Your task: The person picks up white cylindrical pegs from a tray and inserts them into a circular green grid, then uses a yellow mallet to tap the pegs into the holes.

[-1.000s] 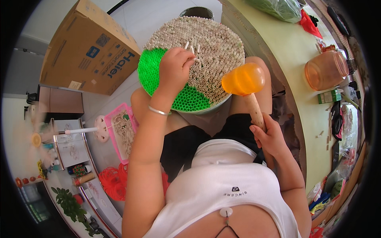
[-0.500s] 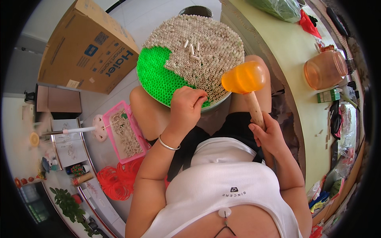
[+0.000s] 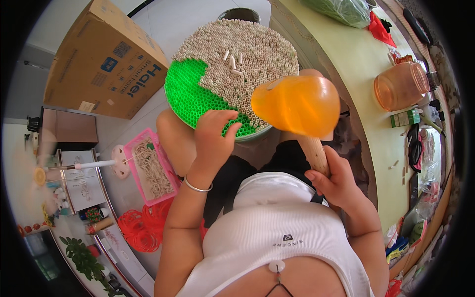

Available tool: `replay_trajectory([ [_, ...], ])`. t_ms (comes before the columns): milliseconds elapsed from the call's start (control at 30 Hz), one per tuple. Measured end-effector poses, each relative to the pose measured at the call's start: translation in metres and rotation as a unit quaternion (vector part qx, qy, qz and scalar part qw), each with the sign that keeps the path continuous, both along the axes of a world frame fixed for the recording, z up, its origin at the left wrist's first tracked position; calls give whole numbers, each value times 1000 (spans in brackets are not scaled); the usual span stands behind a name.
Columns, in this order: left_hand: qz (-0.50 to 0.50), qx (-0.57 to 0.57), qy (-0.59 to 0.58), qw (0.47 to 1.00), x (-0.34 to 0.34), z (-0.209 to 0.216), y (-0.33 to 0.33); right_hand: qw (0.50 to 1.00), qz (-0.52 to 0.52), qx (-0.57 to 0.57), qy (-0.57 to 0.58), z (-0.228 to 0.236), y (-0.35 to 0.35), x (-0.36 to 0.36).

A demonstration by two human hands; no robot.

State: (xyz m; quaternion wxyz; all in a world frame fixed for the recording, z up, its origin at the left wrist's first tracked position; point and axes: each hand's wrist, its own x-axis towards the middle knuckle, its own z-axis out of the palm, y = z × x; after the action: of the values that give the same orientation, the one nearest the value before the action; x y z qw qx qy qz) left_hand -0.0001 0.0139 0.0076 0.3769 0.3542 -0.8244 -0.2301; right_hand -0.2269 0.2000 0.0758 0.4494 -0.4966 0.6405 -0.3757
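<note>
A round bundle of upright green tubes (image 3: 185,88) rests at my knees. Pale hollow beige tubes (image 3: 208,42) stand packed over its far and right parts, and several loose white pieces (image 3: 233,62) lie on top of them. Over the near green edge is my left hand (image 3: 215,132), thumb and forefinger apart with nothing visible between them. My right hand (image 3: 336,179) grips the wooden handle of a mallet (image 3: 297,106). Its translucent orange head is raised above the near right rim and hides part of it.
To the left on the floor is a pink basket (image 3: 170,171) of loose pale sticks, with red plastic loops (image 3: 141,230) beside it. A large cardboard box (image 3: 106,59) stands far left. Along my right runs a pale green table (image 3: 363,74) bearing an amber jar (image 3: 402,85) and clutter.
My left hand has drawn back a little from the tubes, and its fingers have parted. The mallet has risen toward me, its head looking larger and further left.
</note>
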Motion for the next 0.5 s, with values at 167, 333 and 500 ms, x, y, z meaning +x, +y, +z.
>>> replay_trajectory([
  [167,40,43,16,998,8,2,0,977,74,15,199,-27,-13,4],
  [333,15,8,-19,1000,6,-1,11,996,-78,51,-2,-17,-15,-7],
  [500,-7,-41,-62,997,-18,0,10,977,-148,84,-126,-24,-9,-13],
])
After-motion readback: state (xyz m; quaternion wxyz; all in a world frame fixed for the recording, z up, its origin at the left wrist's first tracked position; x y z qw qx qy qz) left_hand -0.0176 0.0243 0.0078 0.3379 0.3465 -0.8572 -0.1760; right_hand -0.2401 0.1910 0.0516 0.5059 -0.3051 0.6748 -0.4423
